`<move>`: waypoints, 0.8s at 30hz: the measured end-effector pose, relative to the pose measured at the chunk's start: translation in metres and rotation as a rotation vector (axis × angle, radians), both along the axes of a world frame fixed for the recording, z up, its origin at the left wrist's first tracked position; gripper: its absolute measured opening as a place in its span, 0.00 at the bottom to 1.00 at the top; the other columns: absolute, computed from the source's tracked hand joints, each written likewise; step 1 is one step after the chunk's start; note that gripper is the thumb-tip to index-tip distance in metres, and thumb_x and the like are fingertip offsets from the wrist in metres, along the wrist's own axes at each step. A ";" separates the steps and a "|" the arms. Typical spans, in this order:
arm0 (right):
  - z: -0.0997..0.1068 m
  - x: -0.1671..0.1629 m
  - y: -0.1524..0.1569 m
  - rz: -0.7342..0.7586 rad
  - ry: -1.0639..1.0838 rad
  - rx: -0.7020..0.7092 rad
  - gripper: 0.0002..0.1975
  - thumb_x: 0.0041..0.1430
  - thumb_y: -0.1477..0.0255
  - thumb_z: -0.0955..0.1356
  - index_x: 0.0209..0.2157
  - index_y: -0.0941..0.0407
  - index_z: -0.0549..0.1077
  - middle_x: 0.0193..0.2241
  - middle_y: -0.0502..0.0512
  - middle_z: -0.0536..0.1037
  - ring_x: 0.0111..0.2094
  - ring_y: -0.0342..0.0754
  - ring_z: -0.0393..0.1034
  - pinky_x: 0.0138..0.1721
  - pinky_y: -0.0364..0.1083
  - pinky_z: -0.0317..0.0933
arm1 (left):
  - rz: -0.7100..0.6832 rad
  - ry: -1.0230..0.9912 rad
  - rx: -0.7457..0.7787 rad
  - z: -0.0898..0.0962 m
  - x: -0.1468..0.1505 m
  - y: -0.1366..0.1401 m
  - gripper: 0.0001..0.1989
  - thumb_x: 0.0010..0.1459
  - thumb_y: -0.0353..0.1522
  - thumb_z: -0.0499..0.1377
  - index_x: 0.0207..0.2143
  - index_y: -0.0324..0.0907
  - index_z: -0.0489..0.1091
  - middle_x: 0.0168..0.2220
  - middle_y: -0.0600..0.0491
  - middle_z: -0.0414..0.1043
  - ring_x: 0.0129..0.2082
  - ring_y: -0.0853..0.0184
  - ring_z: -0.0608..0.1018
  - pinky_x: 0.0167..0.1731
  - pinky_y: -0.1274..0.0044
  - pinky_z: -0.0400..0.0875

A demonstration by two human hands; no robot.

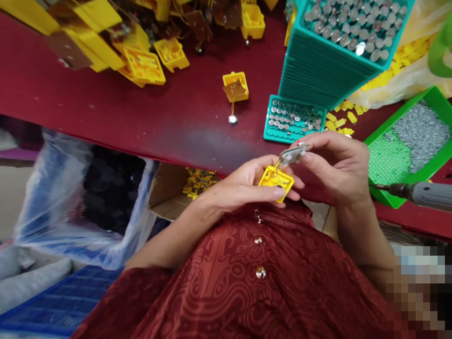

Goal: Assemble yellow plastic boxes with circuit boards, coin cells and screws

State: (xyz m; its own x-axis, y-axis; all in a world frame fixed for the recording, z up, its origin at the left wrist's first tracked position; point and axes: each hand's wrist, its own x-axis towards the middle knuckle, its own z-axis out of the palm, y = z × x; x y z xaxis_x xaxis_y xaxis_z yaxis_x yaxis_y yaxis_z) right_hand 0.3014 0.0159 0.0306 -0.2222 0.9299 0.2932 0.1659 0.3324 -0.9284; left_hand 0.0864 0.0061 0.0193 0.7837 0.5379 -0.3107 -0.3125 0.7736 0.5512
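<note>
In my left hand (247,183) lies a small yellow plastic case (271,181), its hollow side facing up and my thumb pressed on its near edge. My right hand (335,165) pinches a small circuit board (294,153) just above the case. Thin yellow wires (277,165) run from the board down into the case. Beyond my hands stands a teal tray (293,134) with rows of silver button cells. Farther off on the red table sits another yellow case (240,94) with a brown board on it and a round silver disc (232,120) hanging from its wires.
A tall stack of teal trays (310,70) rises at the back right, button cells on top. A green basket (388,200) of small screws and an electric screwdriver (431,194) are at right. Yellow cases (144,66) pile up back left. A cardboard box (165,193) and plastic-lined bin (42,188) stand below the table edge.
</note>
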 end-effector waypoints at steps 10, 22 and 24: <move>0.019 -0.027 -0.027 0.026 -0.498 0.471 0.13 0.68 0.81 0.70 0.44 0.49 0.81 0.42 0.50 0.87 0.41 0.46 0.82 0.43 0.47 0.78 | 0.426 0.106 -0.045 -0.004 -0.003 -0.004 0.20 0.49 0.29 0.71 0.45 0.43 0.73 0.45 0.51 0.86 0.40 0.67 0.85 0.43 0.77 0.79; 0.037 -0.020 -0.038 0.178 -0.539 0.440 0.10 0.71 0.77 0.68 0.45 0.50 0.80 0.41 0.50 0.86 0.44 0.47 0.81 0.46 0.48 0.76 | 0.355 0.194 0.011 0.010 -0.004 -0.006 0.17 0.52 0.30 0.70 0.44 0.41 0.73 0.46 0.49 0.85 0.41 0.64 0.85 0.42 0.75 0.78; 0.042 -0.018 -0.040 0.185 -0.529 0.426 0.09 0.70 0.78 0.68 0.44 0.50 0.79 0.43 0.50 0.86 0.45 0.47 0.81 0.48 0.48 0.76 | 0.361 0.201 0.020 0.011 -0.004 -0.006 0.16 0.53 0.32 0.69 0.44 0.41 0.74 0.46 0.49 0.85 0.42 0.64 0.85 0.43 0.74 0.78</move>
State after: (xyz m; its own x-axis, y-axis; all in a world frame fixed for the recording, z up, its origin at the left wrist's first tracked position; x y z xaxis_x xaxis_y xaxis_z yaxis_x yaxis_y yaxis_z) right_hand 0.2836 -0.0237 0.0725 -0.5789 0.6913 0.4324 0.4649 0.7155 -0.5214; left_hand 0.0829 -0.0001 0.0303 0.4681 0.7747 -0.4250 -0.4470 0.6225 0.6424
